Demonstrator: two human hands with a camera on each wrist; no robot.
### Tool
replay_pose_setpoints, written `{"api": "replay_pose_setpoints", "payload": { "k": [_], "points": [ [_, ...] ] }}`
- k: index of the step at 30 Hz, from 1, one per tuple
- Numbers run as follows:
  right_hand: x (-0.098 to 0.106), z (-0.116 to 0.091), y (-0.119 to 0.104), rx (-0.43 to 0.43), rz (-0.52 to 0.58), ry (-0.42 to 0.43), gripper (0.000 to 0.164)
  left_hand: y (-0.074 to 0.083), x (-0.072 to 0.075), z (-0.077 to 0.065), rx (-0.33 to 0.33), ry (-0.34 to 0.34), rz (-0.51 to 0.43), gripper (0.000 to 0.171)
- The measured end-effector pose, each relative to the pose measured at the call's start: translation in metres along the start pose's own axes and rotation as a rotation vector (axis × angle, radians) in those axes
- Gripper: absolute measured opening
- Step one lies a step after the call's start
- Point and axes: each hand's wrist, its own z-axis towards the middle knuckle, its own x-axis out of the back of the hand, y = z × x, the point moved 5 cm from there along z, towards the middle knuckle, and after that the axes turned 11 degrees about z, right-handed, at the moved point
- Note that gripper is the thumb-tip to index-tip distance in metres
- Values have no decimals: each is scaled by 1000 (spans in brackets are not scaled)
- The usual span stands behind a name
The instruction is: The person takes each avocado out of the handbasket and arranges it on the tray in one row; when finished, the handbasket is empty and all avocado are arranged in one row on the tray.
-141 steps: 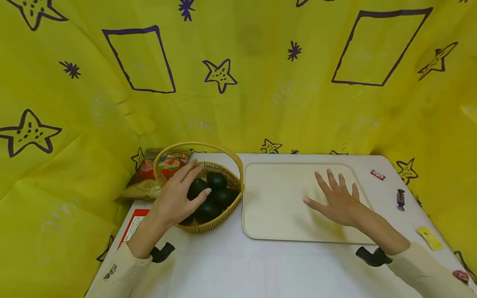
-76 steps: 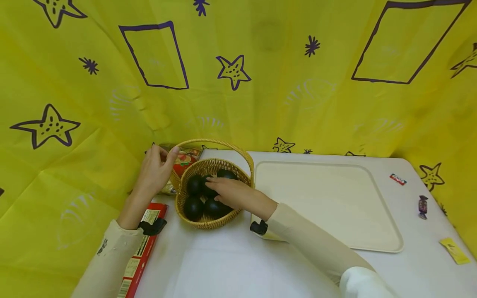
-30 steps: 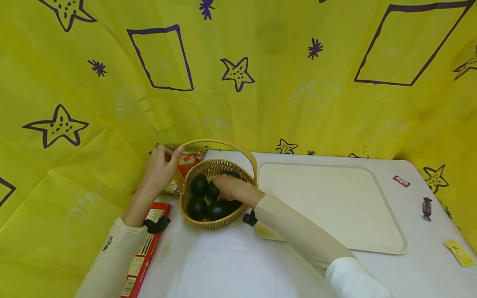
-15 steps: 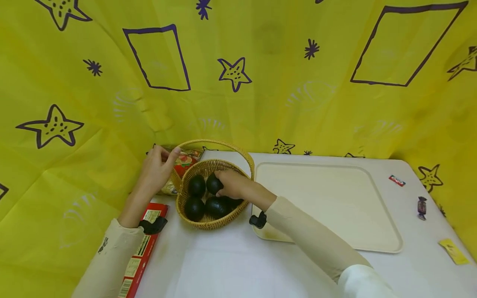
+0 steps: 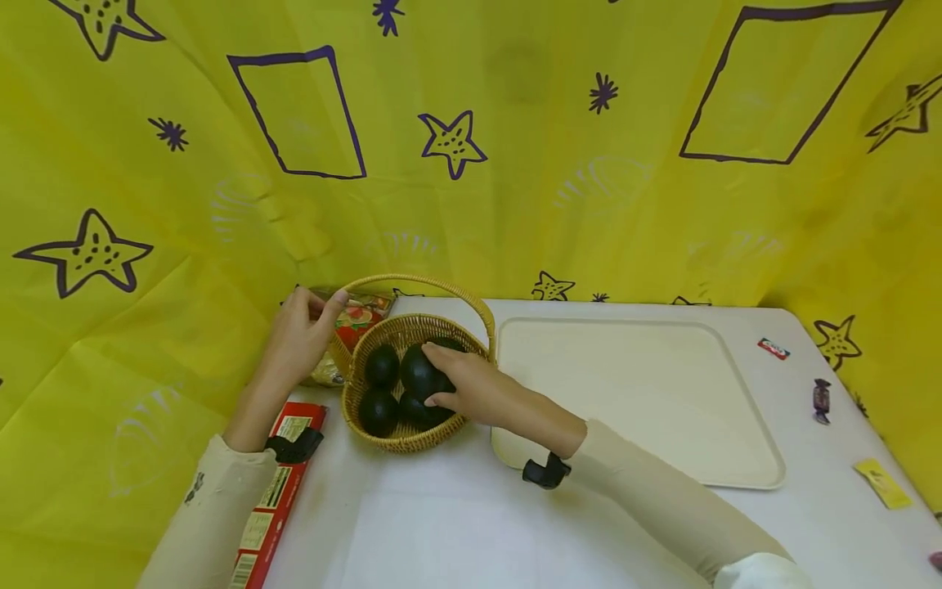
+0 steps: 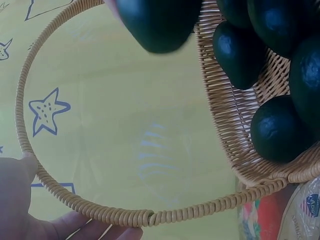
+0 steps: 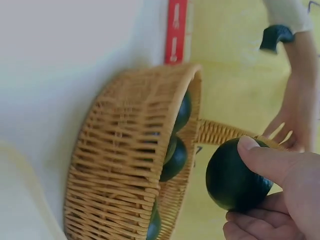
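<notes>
A wicker basket (image 5: 403, 442) with several dark green avocados stands on the left of the table. Its arched handle (image 6: 115, 216) is gripped on the left side by my left hand (image 5: 303, 334), thumb and fingers around it. My right hand (image 5: 482, 388) holds one avocado (image 7: 234, 176) between thumb and fingers, raised over the basket opening. In the left wrist view that avocado (image 6: 159, 22) hangs within the handle's arch, apart from the others. Other avocados (image 6: 280, 129) lie at the bottom of the basket; the right hand partly hides some in the head view.
A cream tray (image 5: 618, 393) lies right of the basket. Red and gold food packets (image 5: 358, 321) sit behind the basket. A red box (image 5: 272, 507) lies under the left forearm. Small wrapped sweets (image 5: 821, 401) line the right table edge. A yellow patterned curtain (image 5: 515, 221) hangs behind.
Earlier both hands hovered open, over basket and tray. The left hand took the handle; the right reached into the basket, grasped an avocado, and has now lifted it.
</notes>
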Motion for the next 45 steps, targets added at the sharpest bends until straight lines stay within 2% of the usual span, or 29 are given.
{"api": "replay_pose_setpoints", "payload": {
  "k": [5,11,18,23,30,38,45],
  "points": [
    [7,-34,-3,22,61,30,83,-1,0,0,-9,-5,7,66],
    [20,-76,5,52,64,64,80,-1,-1,-1,-2,-14,11,68],
    [34,-116,30,-14,81,143,83,0,-1,0,5,8,16,68],
    [41,-133,51,-63,72,209,83,0,-2,0,4,13,11,67],
    [36,-128,81,-89,85,257,80,3,-1,-1,-6,6,-3,66],
    [26,-101,113,-113,47,243,78,1,-1,0,-4,6,19,67],
    [20,-77,127,-105,-7,235,76,1,-1,0,3,8,25,67]
  ]
}}
